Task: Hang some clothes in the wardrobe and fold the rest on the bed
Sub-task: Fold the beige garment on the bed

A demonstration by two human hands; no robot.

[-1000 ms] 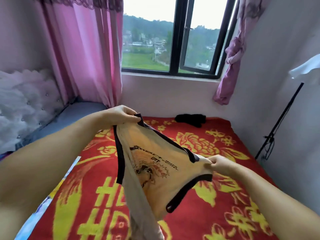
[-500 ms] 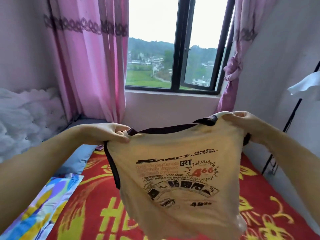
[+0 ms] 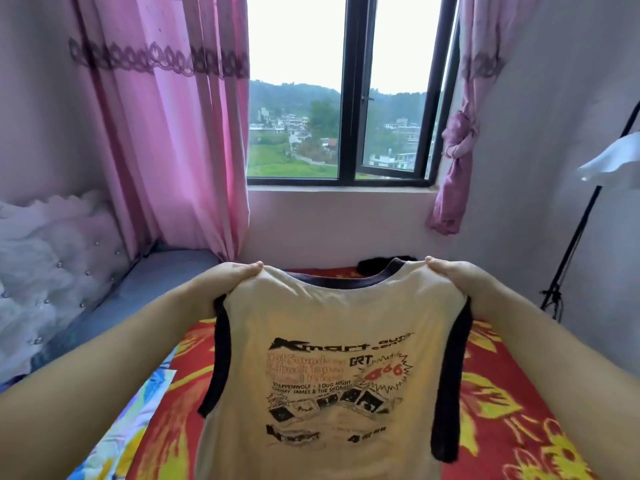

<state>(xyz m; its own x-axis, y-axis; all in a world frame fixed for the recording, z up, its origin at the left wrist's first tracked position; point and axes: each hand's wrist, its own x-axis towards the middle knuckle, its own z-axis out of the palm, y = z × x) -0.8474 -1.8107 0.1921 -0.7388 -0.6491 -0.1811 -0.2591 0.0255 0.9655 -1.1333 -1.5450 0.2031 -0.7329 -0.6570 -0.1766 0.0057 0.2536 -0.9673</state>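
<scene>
Above the bed's (image 3: 502, 393) near edge, the tank top (image 3: 332, 358) hangs spread, print facing the person; the left hand (image 3: 232, 282) and right hand (image 3: 453, 275) each pinch a shoulder strap, fingers clamped, probably squaring it for folding.

A sleeveless shirt (image 3: 332, 358) held up in front of the camera hides most of the bed (image 3: 502, 393) behind it, and its hem runs off the bottom edge. Fingers of both hands, left (image 3: 228, 282) and right (image 3: 453, 275), are tucked behind the shoulder fabric, out of sight. A dark garment (image 3: 375, 265) on the far side of the bed shows only partly above the collar; perhaps clothing, too hidden to tell. The smaller print on the shirt is blurred.
</scene>
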